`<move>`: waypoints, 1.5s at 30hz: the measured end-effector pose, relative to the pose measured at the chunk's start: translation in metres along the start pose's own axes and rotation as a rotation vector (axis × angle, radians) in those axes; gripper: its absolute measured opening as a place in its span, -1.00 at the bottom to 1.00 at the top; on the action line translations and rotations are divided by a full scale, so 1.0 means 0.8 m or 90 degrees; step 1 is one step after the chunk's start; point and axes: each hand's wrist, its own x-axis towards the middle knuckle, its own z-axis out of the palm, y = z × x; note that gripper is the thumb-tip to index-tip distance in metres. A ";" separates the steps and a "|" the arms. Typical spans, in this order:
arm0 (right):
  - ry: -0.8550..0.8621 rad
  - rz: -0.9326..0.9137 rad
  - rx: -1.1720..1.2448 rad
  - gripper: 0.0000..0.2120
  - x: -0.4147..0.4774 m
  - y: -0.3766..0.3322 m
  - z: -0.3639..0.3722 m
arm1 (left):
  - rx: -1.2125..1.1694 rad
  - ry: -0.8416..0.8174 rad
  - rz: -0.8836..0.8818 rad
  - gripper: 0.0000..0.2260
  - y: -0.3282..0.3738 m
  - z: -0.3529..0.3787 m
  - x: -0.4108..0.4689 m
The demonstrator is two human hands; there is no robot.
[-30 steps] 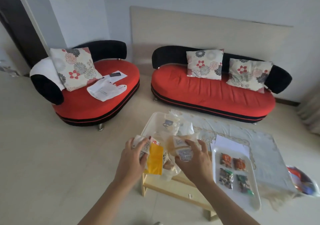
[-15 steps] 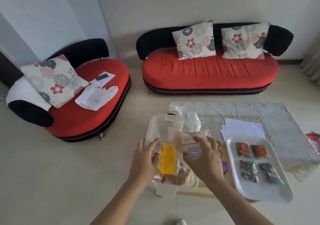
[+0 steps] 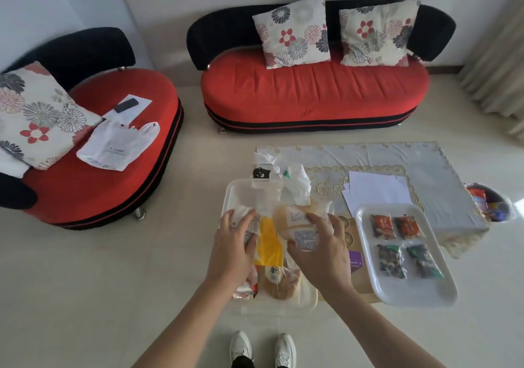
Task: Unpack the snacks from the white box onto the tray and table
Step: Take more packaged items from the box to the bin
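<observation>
The white box (image 3: 231,194) sits at the left end of the low table, with wrapped snacks inside. My left hand (image 3: 234,244) grips a white snack packet (image 3: 249,223) over the box. My right hand (image 3: 320,250) grips a clear-wrapped bread packet (image 3: 296,220) beside it. Between the hands lies a yellow-wrapped bread (image 3: 270,254), with another loaf (image 3: 279,282) below it. To the right, the white tray (image 3: 408,296) carries two orange packets (image 3: 395,227) and two dark green packets (image 3: 407,260).
The table (image 3: 442,169) has a pale lace-edged cloth, white papers (image 3: 377,189) and a bottle with crumpled bags (image 3: 283,183) behind the box. A bin (image 3: 493,203) stands at its right end. Red sofas stand behind and to the left. My white shoes (image 3: 262,347) are below.
The view has tilted down and nearer, so my shoes now show. Both hands hold the same packets and have sunk slightly towards the box.
</observation>
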 end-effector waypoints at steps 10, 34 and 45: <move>-0.010 0.046 -0.046 -0.27 0.025 -0.019 0.053 | -0.019 -0.035 0.004 -0.53 -0.050 0.017 0.052; -0.063 0.080 -0.175 -0.05 0.056 -0.011 0.110 | 0.230 -0.159 0.032 -0.33 -0.084 0.037 0.088; -0.048 0.034 -0.209 -0.11 0.061 -0.010 0.062 | 0.272 -0.166 0.034 -0.23 -0.053 0.014 0.075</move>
